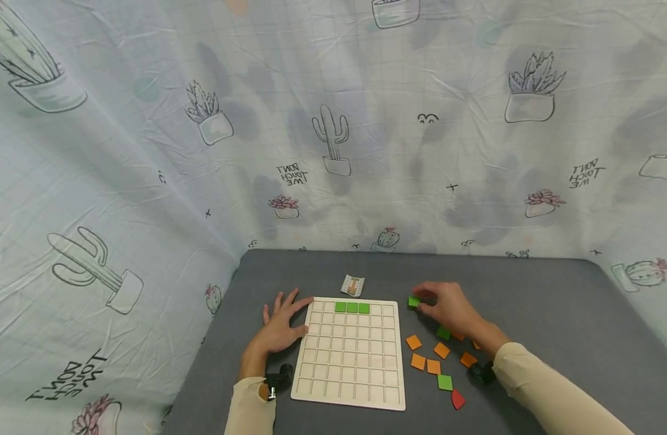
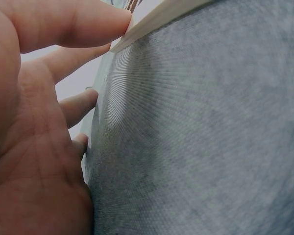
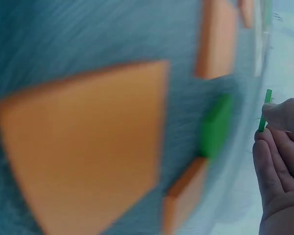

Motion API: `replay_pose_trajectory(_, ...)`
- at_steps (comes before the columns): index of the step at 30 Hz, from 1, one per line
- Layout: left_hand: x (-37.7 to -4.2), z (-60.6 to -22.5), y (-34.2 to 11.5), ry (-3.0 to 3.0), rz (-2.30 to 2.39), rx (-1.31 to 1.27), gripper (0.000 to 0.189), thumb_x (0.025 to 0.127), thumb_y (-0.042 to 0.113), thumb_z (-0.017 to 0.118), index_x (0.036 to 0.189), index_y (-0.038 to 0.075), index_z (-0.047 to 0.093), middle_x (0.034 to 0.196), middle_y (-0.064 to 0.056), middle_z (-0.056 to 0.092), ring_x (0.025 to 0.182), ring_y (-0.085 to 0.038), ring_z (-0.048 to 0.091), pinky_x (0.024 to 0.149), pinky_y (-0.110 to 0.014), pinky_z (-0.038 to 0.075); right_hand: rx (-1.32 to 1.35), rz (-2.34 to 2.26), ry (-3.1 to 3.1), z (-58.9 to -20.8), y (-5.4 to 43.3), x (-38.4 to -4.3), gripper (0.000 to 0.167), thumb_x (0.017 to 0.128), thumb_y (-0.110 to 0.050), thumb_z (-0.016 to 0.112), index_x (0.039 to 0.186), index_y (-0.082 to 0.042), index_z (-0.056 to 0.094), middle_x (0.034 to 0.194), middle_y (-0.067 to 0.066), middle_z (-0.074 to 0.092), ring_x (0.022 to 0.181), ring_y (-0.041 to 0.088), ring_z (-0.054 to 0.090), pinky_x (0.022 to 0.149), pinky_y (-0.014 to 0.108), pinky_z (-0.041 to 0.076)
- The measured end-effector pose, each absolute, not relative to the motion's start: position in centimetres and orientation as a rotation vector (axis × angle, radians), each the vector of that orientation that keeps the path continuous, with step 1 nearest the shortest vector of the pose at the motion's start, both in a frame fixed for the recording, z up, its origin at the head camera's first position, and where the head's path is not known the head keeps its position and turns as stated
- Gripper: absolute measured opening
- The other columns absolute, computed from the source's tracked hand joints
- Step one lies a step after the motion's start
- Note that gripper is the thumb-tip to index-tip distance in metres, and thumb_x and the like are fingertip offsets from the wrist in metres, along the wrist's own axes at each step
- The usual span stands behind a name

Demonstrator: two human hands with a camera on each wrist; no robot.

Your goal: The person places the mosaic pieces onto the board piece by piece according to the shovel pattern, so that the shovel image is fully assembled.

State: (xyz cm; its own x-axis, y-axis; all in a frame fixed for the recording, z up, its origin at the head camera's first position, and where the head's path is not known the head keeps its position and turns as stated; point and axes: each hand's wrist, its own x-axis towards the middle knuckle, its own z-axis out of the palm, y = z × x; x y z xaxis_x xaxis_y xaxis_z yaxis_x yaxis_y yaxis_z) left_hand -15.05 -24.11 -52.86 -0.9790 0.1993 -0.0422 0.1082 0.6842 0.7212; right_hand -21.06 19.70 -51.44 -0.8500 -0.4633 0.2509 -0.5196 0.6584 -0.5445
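Observation:
A pale wooden grid board [image 1: 347, 350] lies on the dark table, with three green square tiles [image 1: 352, 307] side by side in its top row. My left hand [image 1: 279, 329] rests at the board's upper left edge, fingers spread; in the left wrist view the thumb [image 2: 88, 24] touches the board's rim. To the right of the board, my right hand [image 1: 447, 305] pinches another green square tile [image 1: 413, 302] between thumb and fingers. That tile [image 3: 265, 110] shows edge-on in the right wrist view, raised off the table.
Several orange square tiles [image 1: 418, 361] lie loose right of the board, some partly hidden under the right arm. Among them are green tiles [image 1: 444, 382] and a red quarter-round piece [image 1: 457, 399]. A small printed card [image 1: 352, 285] lies behind the board. A patterned curtain [image 1: 366, 151] hangs behind the table.

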Motion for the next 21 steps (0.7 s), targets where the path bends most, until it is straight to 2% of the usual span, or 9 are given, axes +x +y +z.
replay_pose_trajectory(15,-15.2,-52.8,-24.3,2.767,1.180,0.256,0.066,0.097,0.009,0.075,0.160,0.018,0.058,0.182,-0.022,0.021,0.168,-0.054,-0.004,0.124,-0.080,-0.016,0.829,1.086,-2.632,-47.3,15.8,-16.2,0.032,0.091,-0.005,0.088,0.122,-0.011,0.082,0.117,0.001,0.083,0.102,0.024,0.080,0.088,0.048,0.066)
replay_pose_trajectory(21,-15.1,-52.8,-24.2,2.770,1.175,0.257,0.066,0.097,0.008,0.074,0.160,0.017,0.058,0.182,-0.022,0.021,0.168,-0.054,-0.003,0.124,-0.079,-0.016,0.811,1.064,-2.601,-46.7,14.1,-14.1,0.034,0.088,-0.002,0.089,0.121,-0.009,0.083,0.115,0.001,0.083,0.100,0.028,0.080,0.086,0.049,0.067)
